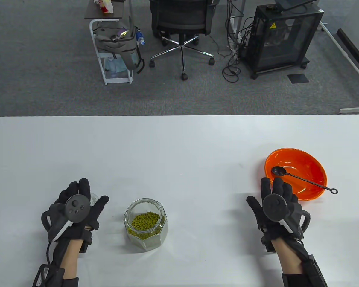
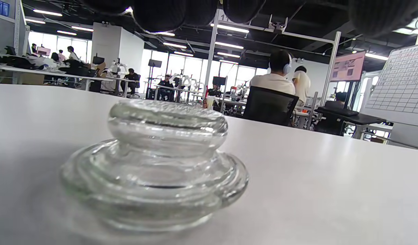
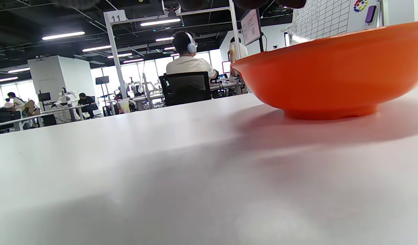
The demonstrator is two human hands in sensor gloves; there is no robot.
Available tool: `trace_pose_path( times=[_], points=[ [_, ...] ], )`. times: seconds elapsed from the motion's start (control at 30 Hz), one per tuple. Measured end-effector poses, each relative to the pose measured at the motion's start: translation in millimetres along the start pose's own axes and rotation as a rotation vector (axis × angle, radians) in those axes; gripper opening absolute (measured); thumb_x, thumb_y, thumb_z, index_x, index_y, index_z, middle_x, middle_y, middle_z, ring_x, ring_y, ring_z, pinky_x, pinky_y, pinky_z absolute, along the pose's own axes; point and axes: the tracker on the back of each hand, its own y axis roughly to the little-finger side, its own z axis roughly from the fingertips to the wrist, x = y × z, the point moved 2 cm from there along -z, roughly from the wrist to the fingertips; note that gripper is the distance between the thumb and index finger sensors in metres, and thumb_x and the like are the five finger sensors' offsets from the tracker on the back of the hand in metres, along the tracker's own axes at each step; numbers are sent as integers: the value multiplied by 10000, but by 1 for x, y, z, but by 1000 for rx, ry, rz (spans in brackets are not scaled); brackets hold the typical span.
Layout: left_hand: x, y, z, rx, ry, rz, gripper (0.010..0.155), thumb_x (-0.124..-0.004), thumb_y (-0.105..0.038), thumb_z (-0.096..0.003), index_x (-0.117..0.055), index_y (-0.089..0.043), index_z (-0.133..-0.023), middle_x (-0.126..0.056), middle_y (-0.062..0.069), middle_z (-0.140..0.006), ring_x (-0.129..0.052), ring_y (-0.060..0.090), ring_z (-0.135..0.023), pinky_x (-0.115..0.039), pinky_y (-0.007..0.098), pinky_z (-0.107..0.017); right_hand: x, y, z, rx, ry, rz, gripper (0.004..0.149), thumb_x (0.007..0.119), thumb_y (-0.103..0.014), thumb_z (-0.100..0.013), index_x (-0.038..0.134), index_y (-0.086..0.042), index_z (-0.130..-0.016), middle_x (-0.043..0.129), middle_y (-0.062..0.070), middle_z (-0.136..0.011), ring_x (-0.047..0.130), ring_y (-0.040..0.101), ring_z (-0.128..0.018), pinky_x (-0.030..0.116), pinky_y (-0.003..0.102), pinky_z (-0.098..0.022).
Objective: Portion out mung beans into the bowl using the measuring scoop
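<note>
1. Your left hand (image 1: 74, 206) hovers low over the worktop (image 1: 179, 143), its fingers loosely spread and gripping nothing.
2. Directly under that hand's fingers sits the glass lid (image 2: 154, 163), flat on the worktop with its knob up; the fingertips (image 2: 161, 13) hang above it without touching.
3. Just to the right of your left hand stands the jar (image 1: 146, 224), open at the top and partly filled with mung beans (image 1: 145, 222).
4. Your right hand (image 1: 276, 206) lies well to the right of the jar, fingers extended and relaxed, holding nothing.
5. Right beyond that hand's fingertips is the orange bowl (image 1: 309, 167); from the table view the fingers overlap its near rim, but you cannot tell whether they touch it.
6. Resting in the bowl is the scoop (image 1: 302, 178): its dark cup lies inside, just ahead of your right fingers, and its thin handle runs out over the rim to the right of the hand, ending in a small ring.
</note>
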Motion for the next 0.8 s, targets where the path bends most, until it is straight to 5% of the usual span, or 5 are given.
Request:
trace_pose_path(
  times=[0.17, 0.4, 0.8],
  points=[
    [0, 2, 1, -3, -1, 27, 898, -658, -724, -517, -447, -85, -1112, -457, 256, -1111, -600, 512, -891, -539, 670, -669, -17, 16, 1, 107, 109, -31, 817, 625, -654, -467, 430, -175, -1100, 451, 244, -1135, 535, 546, -985, 554, 669, -676],
    [-1, 4, 0, -6, -6, 34, 896, -656, -724, -517, -451, -85, -1112, -459, 256, -1111, -600, 512, -891, -539, 670, -669, -33, 52, 3, 362, 232, -62, 745, 679, -630, -462, 670, -87, -972, 771, 235, -930, 857, 487, -714, 799, 513, -479],
    [-3, 8, -1, 8, 16, 43, 900, -652, -726, -518, -441, -85, -1114, -461, 259, -1111, -595, 519, -892, -531, 676, -668, -15, 105, -4, 663, 72, -97, 682, 680, -679, -434, 900, -92, -703, 1034, 131, -529, 1067, 289, -246, 932, 330, -127]
  ],
)
